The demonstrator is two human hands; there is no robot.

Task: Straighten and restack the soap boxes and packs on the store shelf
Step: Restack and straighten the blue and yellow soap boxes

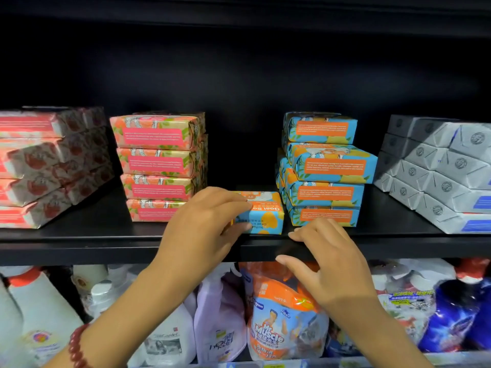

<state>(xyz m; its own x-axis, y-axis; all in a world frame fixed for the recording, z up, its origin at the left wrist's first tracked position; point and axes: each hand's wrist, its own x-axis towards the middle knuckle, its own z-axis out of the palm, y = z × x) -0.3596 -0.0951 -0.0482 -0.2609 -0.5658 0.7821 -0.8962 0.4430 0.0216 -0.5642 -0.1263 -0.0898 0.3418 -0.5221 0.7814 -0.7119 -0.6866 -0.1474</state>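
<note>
Loose blue soap box (265,216) is pinched by left hand (204,227); right hand (329,261), fingers spread, apparently rested on shelf edge (79,248).

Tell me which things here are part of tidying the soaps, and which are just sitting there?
Part of the job: loose blue soap box, gripped by the left hand; blue stack; pink stack; red packs; grey packs; right hand at the shelf edge.
Just there, below: Mr Muscle pouch, white bottle, lilac bottle.
</note>
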